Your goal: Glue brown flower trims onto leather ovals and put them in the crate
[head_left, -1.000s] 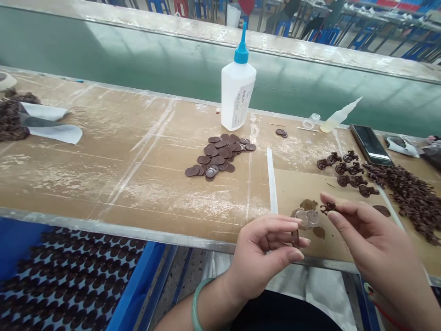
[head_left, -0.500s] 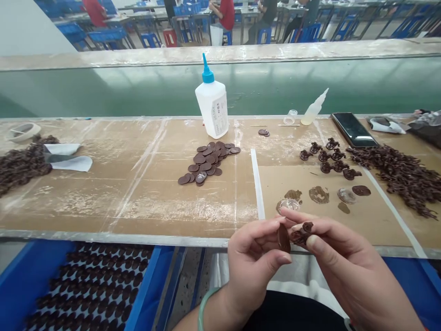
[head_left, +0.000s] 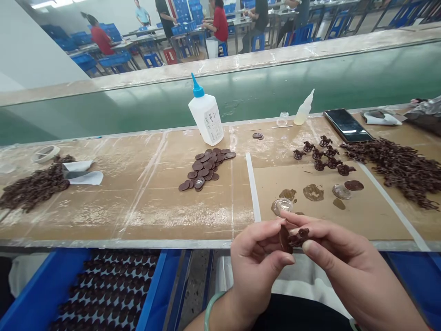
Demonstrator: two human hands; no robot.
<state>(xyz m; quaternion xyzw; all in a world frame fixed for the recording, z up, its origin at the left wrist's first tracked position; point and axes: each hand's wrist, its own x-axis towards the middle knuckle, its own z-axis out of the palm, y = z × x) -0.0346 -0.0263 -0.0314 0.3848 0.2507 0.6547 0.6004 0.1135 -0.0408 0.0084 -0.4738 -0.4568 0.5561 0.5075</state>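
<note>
A thin dark brown round disc stands nearly on edge, pinched by the left hand. A small openwork figure of the same dark brown, too intricate to read clearly, is pinched by the right hand and lies against or just beside the disc's right edge; which one cannot be told. Well beyond the disc, up and to the left, lies a loose pile of matching discs, and up and to the right, a scattered group of matching figures.

Glue bottle behind disc pile
</note>
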